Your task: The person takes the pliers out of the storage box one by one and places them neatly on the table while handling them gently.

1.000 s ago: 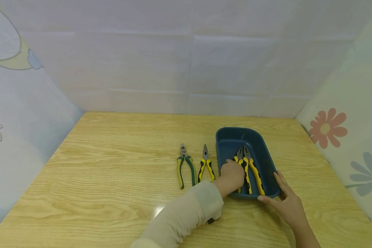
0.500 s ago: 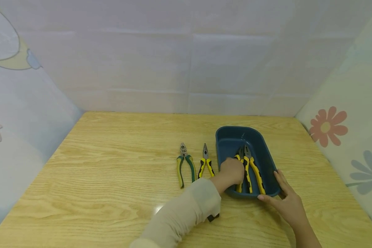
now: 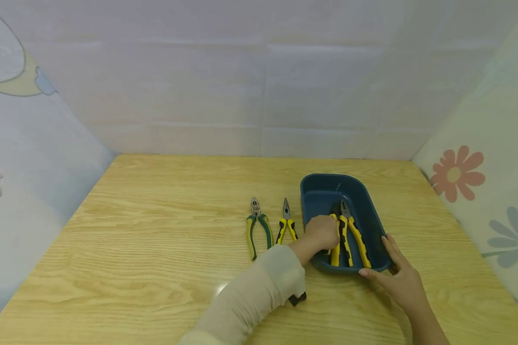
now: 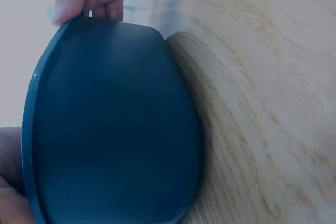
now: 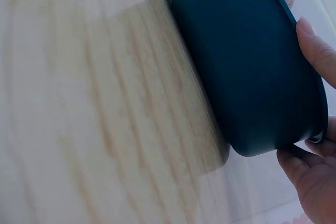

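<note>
Leftmost pliers (image 3: 335,256) in tray (image 3: 372,227): shifted right since earlier | left hand (image 3: 323,232) grips them | right hand (image 3: 401,283) holds tray corner

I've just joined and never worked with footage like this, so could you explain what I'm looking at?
There is no robot here, just a person's two bare hands. The wide picture comes from a camera worn on the head, looking forward and down. The two close ones come from wrist cameras and mostly show the outside of a blue tray.

The right hand holds the tray by its near right corner. The left hand reaches inside and seems to grip the left-hand pliers, though its fingers are mostly hidden. Beside them lie the right-hand pliers.

On the wooden table, left of the tray, lie green-handled pliers and yellow-and-black pliers. A black end of something peeks out by the sleeve.
</note>
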A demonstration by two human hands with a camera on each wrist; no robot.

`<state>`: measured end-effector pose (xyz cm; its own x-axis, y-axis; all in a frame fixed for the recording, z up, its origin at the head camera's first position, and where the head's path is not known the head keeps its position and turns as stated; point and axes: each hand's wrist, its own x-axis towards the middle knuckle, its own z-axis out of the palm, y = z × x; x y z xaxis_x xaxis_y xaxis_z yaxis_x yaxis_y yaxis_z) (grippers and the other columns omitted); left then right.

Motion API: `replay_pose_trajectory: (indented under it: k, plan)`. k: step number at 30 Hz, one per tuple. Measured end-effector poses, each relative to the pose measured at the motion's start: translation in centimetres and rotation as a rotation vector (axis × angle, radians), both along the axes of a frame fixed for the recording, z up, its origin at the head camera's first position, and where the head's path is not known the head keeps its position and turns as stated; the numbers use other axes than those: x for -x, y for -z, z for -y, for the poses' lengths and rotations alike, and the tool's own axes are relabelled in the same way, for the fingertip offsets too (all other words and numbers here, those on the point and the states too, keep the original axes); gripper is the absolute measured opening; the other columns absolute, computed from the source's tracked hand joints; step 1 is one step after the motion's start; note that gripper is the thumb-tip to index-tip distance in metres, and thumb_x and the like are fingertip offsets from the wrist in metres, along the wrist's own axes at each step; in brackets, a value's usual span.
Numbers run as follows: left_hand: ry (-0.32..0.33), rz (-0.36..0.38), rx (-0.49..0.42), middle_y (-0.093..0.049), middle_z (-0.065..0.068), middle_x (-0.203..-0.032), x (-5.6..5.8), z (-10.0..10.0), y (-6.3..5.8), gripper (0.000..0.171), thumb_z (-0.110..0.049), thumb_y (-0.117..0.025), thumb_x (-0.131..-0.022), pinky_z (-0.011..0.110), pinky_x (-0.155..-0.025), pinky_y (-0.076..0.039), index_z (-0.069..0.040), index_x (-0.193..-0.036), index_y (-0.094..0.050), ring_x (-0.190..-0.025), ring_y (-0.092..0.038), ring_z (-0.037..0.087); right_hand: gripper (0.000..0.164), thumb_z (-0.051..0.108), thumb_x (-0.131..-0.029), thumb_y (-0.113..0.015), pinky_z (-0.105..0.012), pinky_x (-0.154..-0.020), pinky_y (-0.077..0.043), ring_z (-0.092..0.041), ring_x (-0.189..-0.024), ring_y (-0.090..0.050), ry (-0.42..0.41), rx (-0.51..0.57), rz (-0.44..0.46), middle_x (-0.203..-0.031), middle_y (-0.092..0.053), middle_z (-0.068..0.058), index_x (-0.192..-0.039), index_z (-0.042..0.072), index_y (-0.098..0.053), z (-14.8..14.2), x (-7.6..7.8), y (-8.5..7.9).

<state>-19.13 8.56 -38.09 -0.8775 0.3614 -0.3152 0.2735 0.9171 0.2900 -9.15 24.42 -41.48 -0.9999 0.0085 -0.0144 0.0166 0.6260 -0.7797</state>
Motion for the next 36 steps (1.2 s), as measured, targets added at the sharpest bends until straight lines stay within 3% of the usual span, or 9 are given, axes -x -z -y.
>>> replay_pose_trajectory:
  k: [10, 14, 17, 20, 24, 30, 36]
  plan:
    - [-0.04, -0.018, -0.051, -0.031, -0.002, -0.045, -0.4, 0.7, -0.7, 0.036, -0.013, -0.055, -0.081, 0.02, -0.034, -0.025, -0.013, -0.048, -0.043, -0.037, -0.028, 0.01, 0.089, 0.026, -0.075, -0.067, 0.005, -0.075, -0.021, -0.038, -0.122, -0.018, 0.01, -0.006, 0.005, -0.143, 0.001, -0.006, -0.138, 0.019, -0.005, 0.1, 0.0, 0.0]
    - [-0.066, -0.045, -0.1, -0.033, -0.002, -0.043, -0.4, 1.2, -1.1, 0.036, -0.012, -0.054, -0.082, 0.019, -0.036, -0.028, -0.012, -0.048, -0.044, -0.036, -0.033, 0.01, 0.088, 0.027, -0.076, -0.067, 0.005, -0.075, -0.021, -0.039, -0.122, -0.019, 0.018, -0.016, 0.019, -0.143, 0.001, -0.005, -0.138, 0.021, -0.005, 0.1, 0.1, 0.1]
    - [-0.107, -0.037, -0.161, -0.037, -0.001, -0.045, -0.4, 1.6, -1.1, 0.026, -0.014, -0.055, -0.083, 0.02, -0.037, -0.031, -0.011, -0.058, -0.05, -0.038, -0.037, 0.011, 0.088, 0.027, -0.076, -0.066, 0.005, -0.074, -0.021, -0.04, -0.121, -0.02, 0.022, -0.025, 0.02, -0.143, 0.001, -0.005, -0.139, 0.022, -0.005, 0.0, 0.1, 0.1]
    - [-0.152, -0.026, -0.195, -0.044, 0.0, -0.05, -0.6, 1.9, -1.0, 0.012, -0.019, -0.055, -0.084, 0.021, -0.038, -0.033, -0.008, -0.081, -0.056, -0.041, -0.041, 0.013, 0.088, 0.026, -0.076, -0.067, 0.005, -0.074, -0.02, -0.04, -0.121, -0.02, 0.021, -0.014, 0.014, -0.143, 0.0, -0.005, -0.139, 0.021, -0.005, 0.1, 0.1, 0.2]
    - [-0.179, -0.064, -0.174, -0.052, 0.0, -0.067, -0.8, 1.9, -0.9, 0.03, -0.028, -0.057, -0.083, 0.021, -0.044, -0.037, -0.009, -0.107, -0.053, -0.052, -0.047, 0.011, 0.088, 0.026, -0.076, -0.067, 0.005, -0.075, -0.02, -0.039, -0.122, -0.018, 0.023, 0.001, 0.015, -0.143, 0.0, -0.004, -0.139, 0.021, -0.005, 0.2, 0.0, 0.2]
    - [-0.171, -0.159, -0.191, -0.052, 0.0, -0.077, -1.2, 2.0, -0.9, 0.027, -0.026, -0.057, -0.083, 0.02, -0.053, -0.041, -0.007, -0.102, -0.053, -0.067, -0.052, 0.011, 0.088, 0.025, -0.076, -0.066, 0.005, -0.076, -0.019, -0.038, -0.123, -0.016, 0.025, 0.006, 0.017, -0.143, 0.001, -0.005, -0.138, 0.022, -0.005, 0.1, 0.0, 0.2]
    - [-0.18, -0.212, -0.26, -0.049, 0.0, -0.074, -1.5, 2.2, -0.5, 0.022, -0.024, -0.058, -0.083, 0.02, -0.051, -0.04, -0.007, -0.096, -0.053, -0.064, -0.049, 0.011, 0.088, 0.025, -0.076, -0.067, 0.005, -0.075, -0.019, -0.039, -0.122, -0.017, 0.022, 0.005, 0.01, -0.143, 0.001, -0.006, -0.139, 0.022, -0.005, 0.1, 0.1, 0.2]
